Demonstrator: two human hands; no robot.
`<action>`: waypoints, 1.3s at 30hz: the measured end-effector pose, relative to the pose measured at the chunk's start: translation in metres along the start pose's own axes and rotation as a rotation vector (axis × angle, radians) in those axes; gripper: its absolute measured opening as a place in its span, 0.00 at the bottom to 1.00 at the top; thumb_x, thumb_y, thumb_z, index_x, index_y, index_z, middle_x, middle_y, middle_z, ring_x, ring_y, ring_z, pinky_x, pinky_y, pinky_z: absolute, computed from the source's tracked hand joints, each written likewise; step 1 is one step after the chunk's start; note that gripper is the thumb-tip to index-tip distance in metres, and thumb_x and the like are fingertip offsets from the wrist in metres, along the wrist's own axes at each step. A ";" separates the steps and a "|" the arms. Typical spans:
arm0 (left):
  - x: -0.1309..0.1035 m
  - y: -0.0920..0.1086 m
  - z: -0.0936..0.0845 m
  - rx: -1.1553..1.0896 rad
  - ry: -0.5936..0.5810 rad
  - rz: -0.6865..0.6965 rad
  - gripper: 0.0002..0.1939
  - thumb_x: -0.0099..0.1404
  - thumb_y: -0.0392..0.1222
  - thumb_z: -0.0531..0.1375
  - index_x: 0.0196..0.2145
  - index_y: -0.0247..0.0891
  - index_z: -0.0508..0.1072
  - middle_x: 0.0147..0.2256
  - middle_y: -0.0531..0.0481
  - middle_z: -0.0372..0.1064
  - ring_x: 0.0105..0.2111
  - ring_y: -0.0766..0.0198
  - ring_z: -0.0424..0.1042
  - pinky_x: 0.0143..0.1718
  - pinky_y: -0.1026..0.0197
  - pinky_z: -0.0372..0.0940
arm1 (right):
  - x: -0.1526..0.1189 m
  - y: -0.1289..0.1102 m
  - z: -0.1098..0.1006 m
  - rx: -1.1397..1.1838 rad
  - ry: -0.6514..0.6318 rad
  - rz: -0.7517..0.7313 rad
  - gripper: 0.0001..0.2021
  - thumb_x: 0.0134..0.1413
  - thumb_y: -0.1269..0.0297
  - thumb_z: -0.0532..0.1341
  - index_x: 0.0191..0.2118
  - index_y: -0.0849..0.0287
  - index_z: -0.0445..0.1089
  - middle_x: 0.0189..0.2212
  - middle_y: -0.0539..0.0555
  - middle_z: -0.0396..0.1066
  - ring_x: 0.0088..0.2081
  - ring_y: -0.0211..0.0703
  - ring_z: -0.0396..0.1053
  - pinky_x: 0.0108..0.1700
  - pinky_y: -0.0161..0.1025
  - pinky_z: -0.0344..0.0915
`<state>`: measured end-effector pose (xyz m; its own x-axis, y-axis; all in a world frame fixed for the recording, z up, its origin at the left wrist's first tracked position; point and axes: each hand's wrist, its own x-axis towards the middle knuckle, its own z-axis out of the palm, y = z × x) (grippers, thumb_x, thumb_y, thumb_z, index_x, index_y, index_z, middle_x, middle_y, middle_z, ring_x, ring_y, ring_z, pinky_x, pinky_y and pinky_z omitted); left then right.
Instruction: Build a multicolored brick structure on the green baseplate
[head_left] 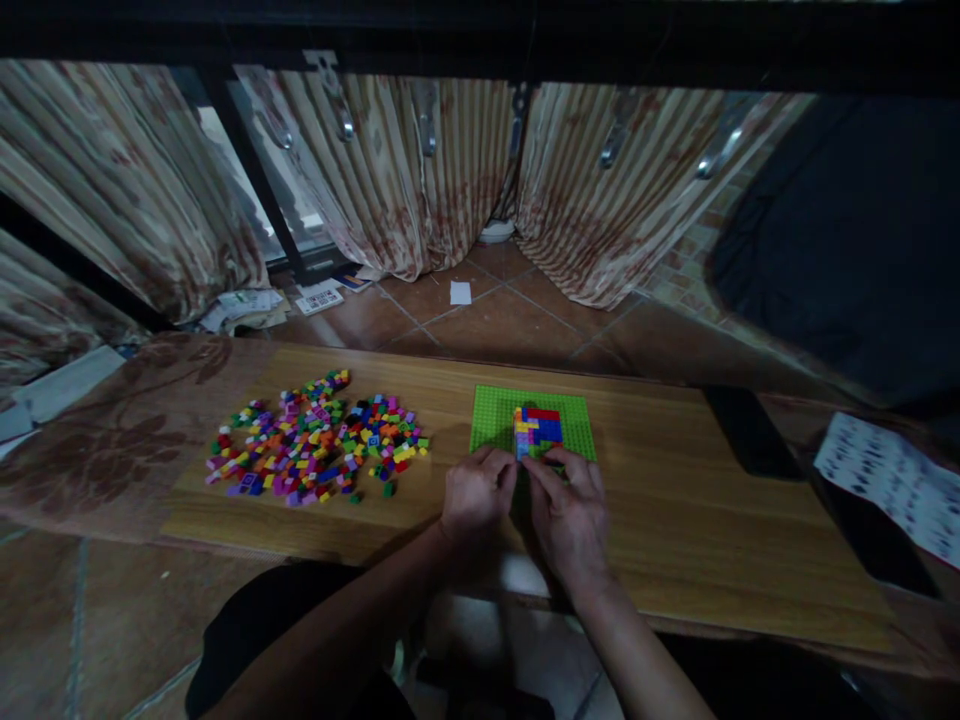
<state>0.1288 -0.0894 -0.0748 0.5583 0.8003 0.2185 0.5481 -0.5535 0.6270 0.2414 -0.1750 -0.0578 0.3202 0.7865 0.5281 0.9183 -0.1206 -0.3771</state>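
A green baseplate point(577, 415) lies on the wooden board, bearing a low build of toy bricks point(544, 428) in red, blue, yellow and lilac. My left hand point(480, 490) is at the plate's near left edge, its fingers curled in. From the near right, my right hand point(571, 505) reaches over the plate with thumb and index finger pinched together. Both sets of fingertips meet close to the build's near left corner. Whatever they grip there is too small and too covered to make out.
A wide pile of loose coloured bricks point(315, 440) covers the board's left part. On the right lie a black phone-like slab point(752, 432) and a printed sheet point(892, 480). The wooden board point(675, 540) has its near edge just ahead of my knees. Curtains point(420, 180) hang beyond.
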 end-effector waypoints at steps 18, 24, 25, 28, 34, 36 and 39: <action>0.003 0.000 -0.008 -0.137 -0.058 -0.055 0.09 0.64 0.42 0.57 0.42 0.42 0.73 0.38 0.50 0.75 0.35 0.63 0.74 0.41 0.61 0.68 | -0.003 0.023 -0.014 0.322 0.191 0.426 0.19 0.59 0.54 0.58 0.51 0.59 0.71 0.44 0.60 0.71 0.43 0.50 0.69 0.45 0.48 0.66; 0.001 0.006 -0.009 -0.280 -0.088 -0.074 0.25 0.61 0.35 0.56 0.57 0.39 0.64 0.46 0.44 0.72 0.39 0.59 0.74 0.44 0.57 0.70 | 0.000 0.028 -0.001 0.539 0.043 0.627 0.26 0.57 0.49 0.57 0.54 0.62 0.69 0.52 0.64 0.71 0.52 0.52 0.69 0.53 0.49 0.63; 0.000 0.007 -0.009 -0.311 -0.100 -0.076 0.27 0.60 0.34 0.56 0.58 0.38 0.62 0.47 0.44 0.72 0.41 0.59 0.74 0.45 0.56 0.70 | 0.001 0.025 0.000 0.540 0.029 0.624 0.26 0.57 0.48 0.57 0.54 0.62 0.69 0.52 0.64 0.71 0.53 0.52 0.68 0.54 0.49 0.62; -0.001 0.011 -0.012 -0.381 -0.130 -0.073 0.33 0.58 0.33 0.56 0.61 0.38 0.58 0.50 0.43 0.71 0.46 0.57 0.73 0.50 0.55 0.69 | 0.002 0.015 0.004 0.523 0.015 0.631 0.27 0.57 0.47 0.55 0.54 0.63 0.69 0.53 0.64 0.71 0.54 0.52 0.68 0.55 0.49 0.62; -0.007 0.015 -0.028 -0.406 -0.148 -0.133 0.31 0.59 0.35 0.55 0.61 0.37 0.60 0.50 0.43 0.72 0.48 0.53 0.72 0.53 0.52 0.67 | -0.004 0.005 0.005 0.546 -0.023 0.710 0.31 0.54 0.45 0.57 0.55 0.64 0.68 0.53 0.64 0.70 0.53 0.54 0.68 0.55 0.50 0.62; -0.008 0.014 -0.033 -0.448 -0.122 -0.180 0.28 0.62 0.38 0.53 0.61 0.38 0.60 0.51 0.43 0.72 0.50 0.53 0.72 0.54 0.51 0.66 | -0.004 0.002 0.006 0.568 -0.026 0.737 0.32 0.53 0.43 0.57 0.55 0.64 0.68 0.53 0.64 0.71 0.52 0.55 0.69 0.55 0.51 0.63; -0.006 0.011 -0.037 -0.565 -0.083 -0.274 0.29 0.67 0.49 0.51 0.63 0.36 0.58 0.58 0.40 0.65 0.56 0.53 0.67 0.59 0.50 0.62 | 0.004 -0.001 0.011 0.616 0.018 0.762 0.33 0.54 0.42 0.56 0.58 0.62 0.66 0.56 0.63 0.68 0.55 0.54 0.66 0.58 0.52 0.60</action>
<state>0.1091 -0.0917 -0.0415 0.5029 0.8629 -0.0502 0.2767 -0.1057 0.9551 0.2393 -0.1646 -0.0637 0.7851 0.6192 -0.0121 0.1832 -0.2509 -0.9505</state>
